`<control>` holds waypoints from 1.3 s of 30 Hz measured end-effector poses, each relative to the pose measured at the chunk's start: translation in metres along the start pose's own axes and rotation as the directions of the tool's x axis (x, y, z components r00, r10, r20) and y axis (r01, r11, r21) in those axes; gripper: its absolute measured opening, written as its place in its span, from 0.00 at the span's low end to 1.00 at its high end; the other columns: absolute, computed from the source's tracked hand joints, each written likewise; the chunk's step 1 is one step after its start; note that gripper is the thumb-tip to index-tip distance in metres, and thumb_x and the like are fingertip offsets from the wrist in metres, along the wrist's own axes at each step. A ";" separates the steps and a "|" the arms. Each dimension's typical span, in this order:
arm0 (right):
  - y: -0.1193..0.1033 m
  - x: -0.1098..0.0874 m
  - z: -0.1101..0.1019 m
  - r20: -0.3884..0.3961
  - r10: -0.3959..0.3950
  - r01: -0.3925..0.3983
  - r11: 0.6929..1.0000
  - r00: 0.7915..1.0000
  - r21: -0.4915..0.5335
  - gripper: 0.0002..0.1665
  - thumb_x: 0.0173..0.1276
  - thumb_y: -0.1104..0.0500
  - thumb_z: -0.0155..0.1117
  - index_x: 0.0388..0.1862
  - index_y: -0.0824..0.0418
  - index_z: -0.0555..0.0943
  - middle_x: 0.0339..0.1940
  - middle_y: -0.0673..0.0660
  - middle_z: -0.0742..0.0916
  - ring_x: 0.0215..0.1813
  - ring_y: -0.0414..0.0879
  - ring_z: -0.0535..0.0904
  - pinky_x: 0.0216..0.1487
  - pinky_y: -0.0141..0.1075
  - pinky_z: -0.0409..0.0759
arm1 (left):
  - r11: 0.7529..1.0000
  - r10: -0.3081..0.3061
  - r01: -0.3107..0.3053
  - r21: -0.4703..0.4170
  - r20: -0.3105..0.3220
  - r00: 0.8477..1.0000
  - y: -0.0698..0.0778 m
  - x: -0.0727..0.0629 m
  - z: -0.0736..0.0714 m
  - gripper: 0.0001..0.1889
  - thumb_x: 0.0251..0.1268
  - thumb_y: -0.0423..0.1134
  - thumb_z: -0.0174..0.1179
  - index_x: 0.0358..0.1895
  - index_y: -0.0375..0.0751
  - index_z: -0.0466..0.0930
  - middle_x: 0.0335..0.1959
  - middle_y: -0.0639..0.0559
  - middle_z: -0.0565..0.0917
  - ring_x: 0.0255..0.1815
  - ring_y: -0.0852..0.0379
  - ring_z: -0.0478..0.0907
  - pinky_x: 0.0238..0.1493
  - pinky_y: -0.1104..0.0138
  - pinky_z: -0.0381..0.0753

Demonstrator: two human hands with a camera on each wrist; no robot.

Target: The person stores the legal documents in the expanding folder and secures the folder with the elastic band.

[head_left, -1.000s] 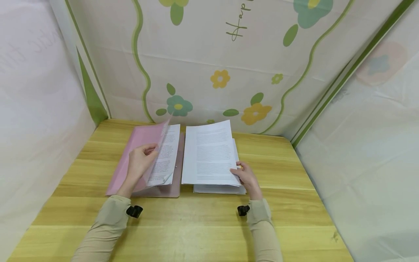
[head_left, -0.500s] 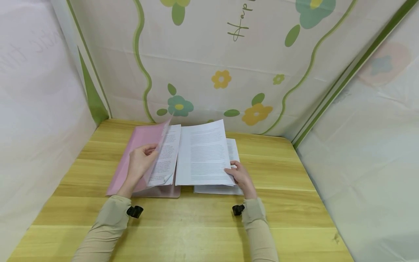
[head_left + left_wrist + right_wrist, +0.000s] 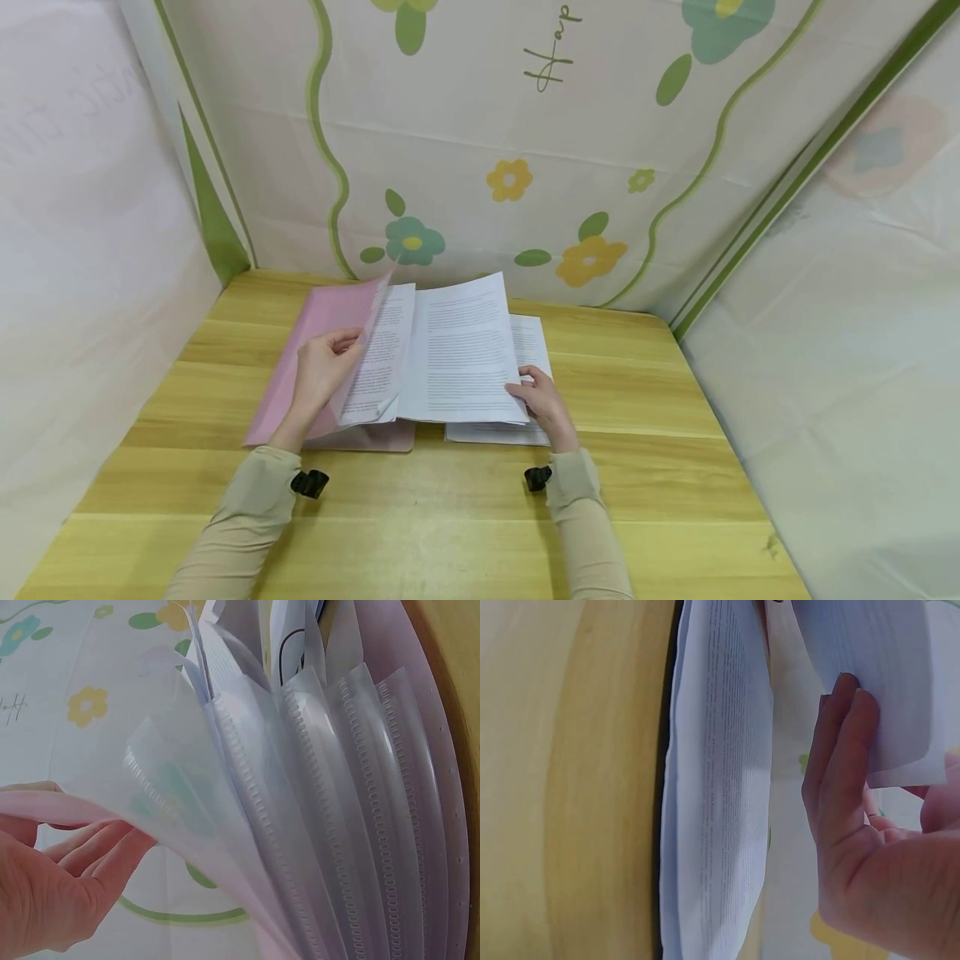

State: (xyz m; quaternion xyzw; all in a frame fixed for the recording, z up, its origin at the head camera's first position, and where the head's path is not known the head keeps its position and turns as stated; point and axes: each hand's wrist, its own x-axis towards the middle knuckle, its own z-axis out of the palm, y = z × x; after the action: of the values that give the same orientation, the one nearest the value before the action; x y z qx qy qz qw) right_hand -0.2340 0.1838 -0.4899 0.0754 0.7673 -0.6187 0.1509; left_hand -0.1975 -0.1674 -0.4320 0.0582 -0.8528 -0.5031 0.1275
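A pink folder (image 3: 322, 308) with clear sleeves (image 3: 315, 787) lies at the left of the table. Its cover is lifted and pinched by my left hand (image 3: 324, 368), which also shows at the left of the left wrist view. Printed sheets (image 3: 380, 358) sit inside the folder, one with a curled lower corner. In my right hand (image 3: 546, 404) I pinch the right edge of more printed paper (image 3: 465, 358), its left edge reaching the folder's pages. Whether that edge is inside a sleeve I cannot tell. Beneath it and to the right rests a stack of printed sheets (image 3: 724, 787).
The wooden table (image 3: 450, 517) stretches in front of the folder and out to the right. A floral curtain (image 3: 450, 125) stands right behind the table, with white sheeting on both sides. Each wrist carries a small black camera (image 3: 309, 483).
My right hand has moved left with the printed paper, which now overlaps the folder's right side. More of the stack beneath is uncovered. The left hand has stayed put on the cover.
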 end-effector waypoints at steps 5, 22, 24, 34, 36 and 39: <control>-0.002 0.001 0.003 -0.010 0.005 -0.005 1.000 1.000 0.008 0.17 0.67 0.65 0.63 0.54 0.64 0.73 0.25 0.48 0.86 0.19 0.38 0.77 0.22 0.30 0.73 | 1.000 -0.005 0.005 -0.007 -0.001 1.000 -0.001 0.000 0.001 0.18 0.63 0.34 0.57 0.54 0.32 0.84 0.46 0.35 0.88 0.48 0.42 0.87 0.32 0.88 0.71; -0.001 -0.001 -0.006 -0.050 0.004 -0.005 1.000 0.999 -0.022 0.15 0.68 0.66 0.62 0.52 0.64 0.73 0.24 0.47 0.86 0.18 0.37 0.75 0.19 0.29 0.68 | 1.000 0.000 0.000 -0.005 -0.005 1.000 0.000 0.002 0.000 0.18 0.63 0.35 0.57 0.55 0.33 0.83 0.47 0.36 0.88 0.48 0.43 0.87 0.32 0.88 0.70; 0.001 -0.001 -0.006 -0.052 0.000 -0.001 1.000 0.999 -0.024 0.16 0.68 0.66 0.62 0.53 0.64 0.73 0.24 0.48 0.86 0.18 0.37 0.75 0.19 0.29 0.68 | 1.000 -0.005 0.005 -0.001 -0.008 1.000 -0.001 0.002 -0.001 0.18 0.63 0.35 0.57 0.55 0.34 0.83 0.46 0.36 0.88 0.48 0.43 0.87 0.32 0.88 0.70; 0.004 -0.002 -0.010 -0.087 0.023 -0.023 1.000 0.996 -0.005 0.16 0.68 0.65 0.62 0.53 0.63 0.73 0.25 0.48 0.85 0.16 0.36 0.71 0.19 0.29 0.65 | 1.000 -0.007 0.007 0.019 -0.005 1.000 0.000 0.001 -0.001 0.18 0.64 0.36 0.57 0.55 0.35 0.84 0.46 0.37 0.89 0.49 0.43 0.87 0.34 0.87 0.70; 0.005 -0.003 -0.011 -0.097 0.028 -0.029 1.000 0.995 -0.008 0.17 0.68 0.64 0.63 0.54 0.63 0.73 0.24 0.48 0.85 0.16 0.36 0.70 0.19 0.29 0.65 | 1.000 -0.005 0.005 0.022 -0.007 1.000 0.000 0.001 -0.001 0.18 0.63 0.35 0.57 0.55 0.35 0.84 0.46 0.37 0.89 0.48 0.43 0.87 0.34 0.86 0.70; 0.006 -0.004 -0.014 -0.113 0.037 -0.039 0.999 0.993 -0.011 0.19 0.68 0.64 0.63 0.56 0.63 0.73 0.24 0.49 0.84 0.16 0.37 0.69 0.19 0.30 0.66 | 0.999 -0.002 0.002 0.033 -0.007 1.000 0.000 0.000 -0.001 0.18 0.63 0.35 0.57 0.55 0.35 0.84 0.46 0.37 0.89 0.49 0.43 0.87 0.34 0.86 0.70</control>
State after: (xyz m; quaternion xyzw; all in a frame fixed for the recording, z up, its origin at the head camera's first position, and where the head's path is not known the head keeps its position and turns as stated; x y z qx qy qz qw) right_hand -0.2299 0.1994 -0.4916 0.1239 0.7772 -0.6053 0.1195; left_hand -0.1974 -0.1682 -0.4320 0.0629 -0.8604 -0.4889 0.1290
